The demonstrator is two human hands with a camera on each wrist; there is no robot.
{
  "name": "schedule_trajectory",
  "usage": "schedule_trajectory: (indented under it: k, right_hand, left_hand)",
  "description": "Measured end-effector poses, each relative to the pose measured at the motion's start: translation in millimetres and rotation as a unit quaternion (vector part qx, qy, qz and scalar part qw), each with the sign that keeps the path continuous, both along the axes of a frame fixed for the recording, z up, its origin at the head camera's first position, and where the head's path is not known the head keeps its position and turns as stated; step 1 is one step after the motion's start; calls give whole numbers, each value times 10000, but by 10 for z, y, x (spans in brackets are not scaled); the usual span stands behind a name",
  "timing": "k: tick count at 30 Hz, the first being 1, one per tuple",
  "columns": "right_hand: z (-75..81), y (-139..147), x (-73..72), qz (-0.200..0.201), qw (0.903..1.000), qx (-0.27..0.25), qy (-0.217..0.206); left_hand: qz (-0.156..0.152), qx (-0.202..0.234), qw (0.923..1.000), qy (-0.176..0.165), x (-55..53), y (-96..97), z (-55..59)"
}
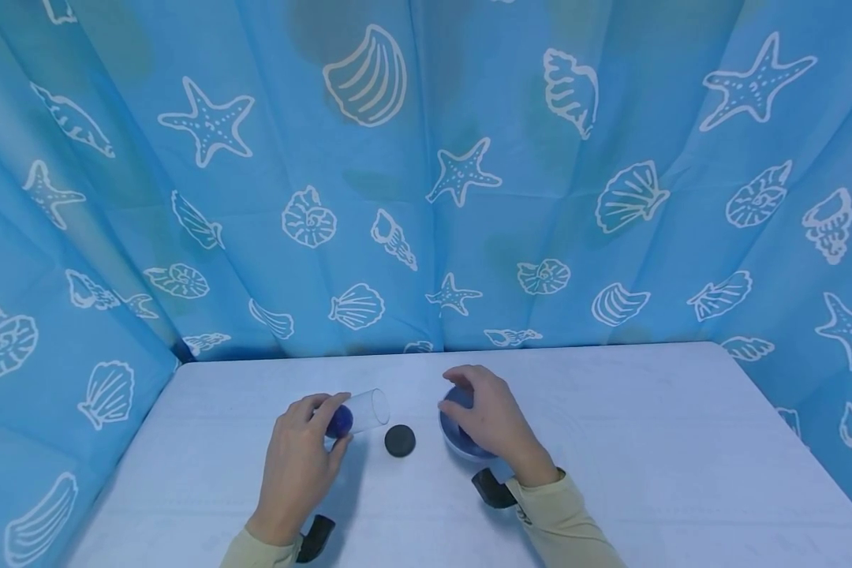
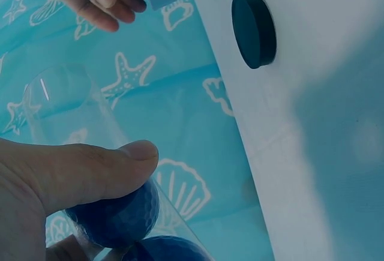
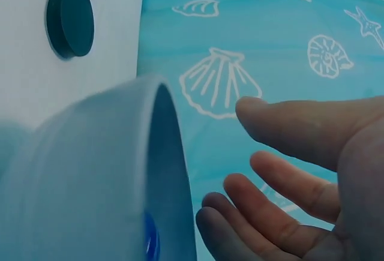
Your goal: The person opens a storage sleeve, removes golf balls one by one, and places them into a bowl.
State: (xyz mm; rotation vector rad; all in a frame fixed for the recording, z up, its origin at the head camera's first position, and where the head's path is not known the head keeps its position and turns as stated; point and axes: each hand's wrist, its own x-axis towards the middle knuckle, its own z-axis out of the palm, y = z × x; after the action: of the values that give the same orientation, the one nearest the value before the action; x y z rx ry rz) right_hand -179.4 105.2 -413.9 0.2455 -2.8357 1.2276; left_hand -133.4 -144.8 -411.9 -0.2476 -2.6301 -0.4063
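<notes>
Two pale sleeves (image 1: 568,521) reach over a white worktop (image 1: 646,434) in the head view, before a blue shell-patterned curtain (image 1: 426,213). The left hand (image 1: 300,450) grips a clear tube (image 1: 369,410), tilted, its mouth pointing towards the right hand (image 1: 493,418). That second hand is over a blue bowl (image 1: 449,442), fingers loosely bent and apart. Between tube and bowl, a black disc (image 1: 400,441) lies flat on the worktop.

From the left wrist, the thumb lies across the tube, and two dark blue balls (image 2: 120,216) show inside, one next to the other; the far fingers are mostly hidden.

From the right wrist, the right hand's thumb and fingers are spread beside the bowl's rim, gripping nothing; a rounded blue thing (image 3: 152,240) shows inside the bowl.
</notes>
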Motion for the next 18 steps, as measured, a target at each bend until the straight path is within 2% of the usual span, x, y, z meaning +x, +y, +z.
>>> schedule_trajectory:
  k: [4, 11, 18]
  right_hand:
    - [0, -33, 10, -45, 9999, -118, 79]
    - [1, -89, 23, -140, 9979, -610, 143]
    - [-14, -154, 54, 23, 9947, -994, 271]
  left_hand:
    - [-25, -23, 10000, 18, 1, -2, -4]
    - [-29, -63, 10000, 12, 0, -4, -13]
    - [-72, -59, 9999, 45, -7, -3, -25]
